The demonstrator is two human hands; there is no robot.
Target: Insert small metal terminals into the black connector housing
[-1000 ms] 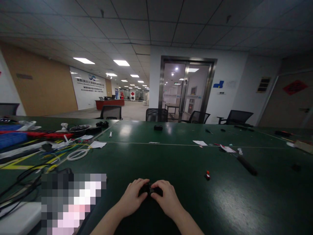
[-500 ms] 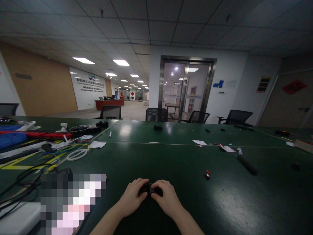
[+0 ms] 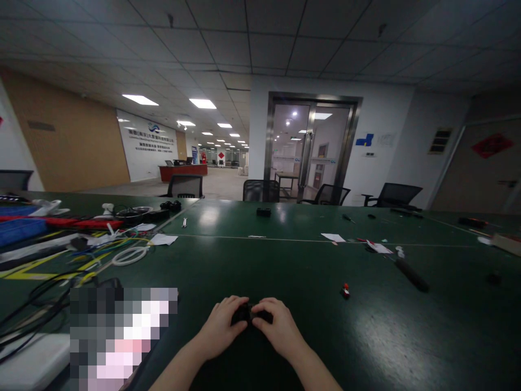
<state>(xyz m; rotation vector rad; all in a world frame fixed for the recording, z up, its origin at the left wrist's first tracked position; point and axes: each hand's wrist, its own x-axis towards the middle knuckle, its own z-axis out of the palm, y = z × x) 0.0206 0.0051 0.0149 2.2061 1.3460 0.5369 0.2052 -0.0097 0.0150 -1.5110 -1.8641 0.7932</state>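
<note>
Low in the head view, a small black object (image 3: 243,313) sits between my two hands, close to the dark green tabletop. My left hand (image 3: 217,328) curls around its left side, with thumb and fingers closed on it. On the other side, my right hand (image 3: 280,328) grips the right part with thumb and fingertips. The fingers cover much of the object, and its exact kind is too dark to tell. A small red and white item (image 3: 345,291) lies on the table to the right of my hands.
A pixelated bright patch, cables and a white box (image 3: 32,361) are at left. Beyond them are a white cable coil (image 3: 130,256) and blue trays (image 3: 20,232). A dark-handled tool (image 3: 411,275) and paper (image 3: 378,247) lie right. A black block (image 3: 263,212) sits ahead.
Both hands stay around the black object in nearly the same place. Only a very slight shift of the fingers and of the view shows.
</note>
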